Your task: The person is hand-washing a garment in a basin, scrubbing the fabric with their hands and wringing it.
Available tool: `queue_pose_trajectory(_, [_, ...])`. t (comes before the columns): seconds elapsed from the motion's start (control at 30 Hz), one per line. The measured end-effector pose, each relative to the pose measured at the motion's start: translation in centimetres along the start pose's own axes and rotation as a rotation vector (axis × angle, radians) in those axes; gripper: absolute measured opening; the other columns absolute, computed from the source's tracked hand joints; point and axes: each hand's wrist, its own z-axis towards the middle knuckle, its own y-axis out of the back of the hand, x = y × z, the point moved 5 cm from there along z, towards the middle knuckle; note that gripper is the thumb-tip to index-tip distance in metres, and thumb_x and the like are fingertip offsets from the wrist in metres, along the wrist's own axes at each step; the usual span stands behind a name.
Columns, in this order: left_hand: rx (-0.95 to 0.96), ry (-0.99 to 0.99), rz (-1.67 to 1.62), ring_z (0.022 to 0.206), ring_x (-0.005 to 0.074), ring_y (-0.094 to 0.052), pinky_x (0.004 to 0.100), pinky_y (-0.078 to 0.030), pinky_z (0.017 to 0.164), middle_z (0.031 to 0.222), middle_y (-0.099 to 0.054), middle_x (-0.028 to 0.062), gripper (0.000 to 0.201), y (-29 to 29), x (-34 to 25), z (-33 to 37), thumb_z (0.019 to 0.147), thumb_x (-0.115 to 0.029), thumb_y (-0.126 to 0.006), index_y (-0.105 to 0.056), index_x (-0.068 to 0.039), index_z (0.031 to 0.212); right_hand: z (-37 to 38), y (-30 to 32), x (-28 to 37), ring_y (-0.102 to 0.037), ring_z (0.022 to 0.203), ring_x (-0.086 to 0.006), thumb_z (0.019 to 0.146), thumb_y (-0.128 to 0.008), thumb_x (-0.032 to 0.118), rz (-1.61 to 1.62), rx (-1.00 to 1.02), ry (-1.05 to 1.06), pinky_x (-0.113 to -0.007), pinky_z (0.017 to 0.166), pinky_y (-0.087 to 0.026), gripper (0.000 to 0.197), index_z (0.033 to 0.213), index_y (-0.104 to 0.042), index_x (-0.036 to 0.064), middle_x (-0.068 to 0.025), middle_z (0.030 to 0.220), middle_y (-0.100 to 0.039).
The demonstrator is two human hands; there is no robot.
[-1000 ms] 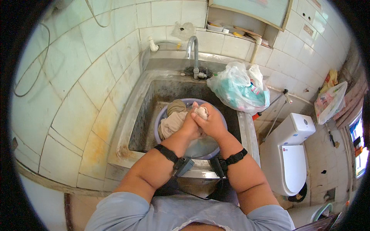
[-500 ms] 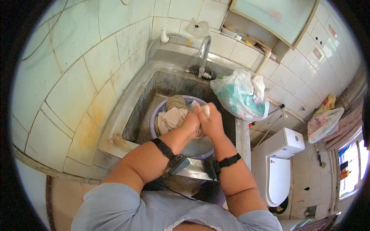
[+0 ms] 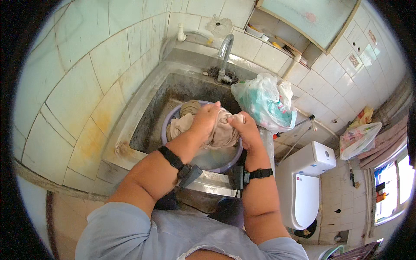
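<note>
A wet beige cloth hangs bunched between my two hands above a round lavender basin. My left hand is closed on its left side. The cloth's right side is gripped by my right hand, with a pale bit showing by the thumb that I cannot make out. More beige fabric and an olive-brown cloth lie at the basin's left. Cloudy water shows in its near part. The basin stands inside a stained sink.
A curved metal faucet rises behind the basin. At the sink's right corner sits a filled plastic bag. A white toilet stands further right, and tiled wall runs along the left. A cabinet hangs at upper right.
My hands, pressed together before, have moved apart. The beige cloth now spreads out between them. A pale yellowish piece visible at my right hand earlier no longer shows clearly.
</note>
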Motion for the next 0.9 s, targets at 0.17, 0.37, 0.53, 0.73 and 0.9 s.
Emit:
queue_pose_trajectory(0.17, [-0.030, -0.047, -0.214, 0.071, 0.0103, -0.053, 0.0276, -0.045, 0.066, 0.078, -0.059, -0.0001, 0.028, 1.2, 0.2, 1.2, 0.094, -0.031, -0.062, -0.063, -0.003, 0.096, 0.1, 1.0, -0.2, -0.056, 0.072, -0.0120, 0.078, -0.071, 0.005, 0.044, 0.003, 0.011, -0.027, 0.065, -0.045, 0.018, 0.092, -0.059, 0.0067, -0.0013, 0.078, -0.058])
queue_pose_trajectory(0.37, [-0.122, -0.167, -0.015, 0.071, 0.0091, -0.052, 0.0252, -0.044, 0.066, 0.081, -0.059, -0.0003, 0.021, 1.5, -0.8, 1.1, 0.094, -0.025, -0.062, -0.062, -0.004, 0.096, 0.6, 2.2, -1.0, -0.057, 0.073, -0.0130, 0.076, -0.069, 0.003, 0.284, -0.096, -0.015, -0.027, 0.064, -0.047, 0.022, 0.095, -0.059, 0.0060, -0.0030, 0.081, -0.061])
queue_pose_trajectory(0.53, [0.220, -0.082, -0.264, 0.068, 0.0105, -0.054, 0.0238, -0.045, 0.063, 0.085, -0.060, 0.0009, 0.021, -0.4, -0.7, 0.2, 0.096, -0.025, -0.057, -0.060, -0.005, 0.101, -0.6, -0.1, 0.8, -0.060, 0.076, -0.0135, 0.077, -0.071, 0.007, 0.168, -0.066, -0.045, -0.027, 0.065, -0.047, 0.029, 0.104, -0.063, 0.0027, -0.0069, 0.088, -0.065])
queue_pose_trajectory(0.73, [0.002, 0.041, 0.044, 0.064, 0.0121, -0.054, 0.0250, -0.045, 0.056, 0.078, -0.058, 0.0024, 0.034, 1.0, -0.3, 0.4, 0.096, -0.038, -0.055, -0.059, -0.004, 0.097, 0.5, 1.1, -1.1, -0.061, 0.077, -0.0150, 0.081, -0.070, 0.012, -0.017, -0.027, -0.100, -0.028, 0.067, -0.048, 0.026, 0.103, -0.066, -0.0001, -0.0081, 0.089, -0.066])
queue_pose_trajectory(0.9, [0.461, 0.531, 0.135, 0.069, 0.0165, -0.059, 0.0278, -0.046, 0.058, 0.086, -0.064, 0.0088, 0.069, 0.0, 1.4, -0.9, 0.094, -0.064, -0.038, -0.060, 0.001, 0.099, 0.3, 2.4, 0.0, -0.060, 0.078, -0.0148, 0.083, -0.066, 0.011, 0.262, -0.270, 0.045, -0.028, 0.069, -0.047, 0.026, 0.105, -0.066, -0.0006, -0.0065, 0.090, -0.065])
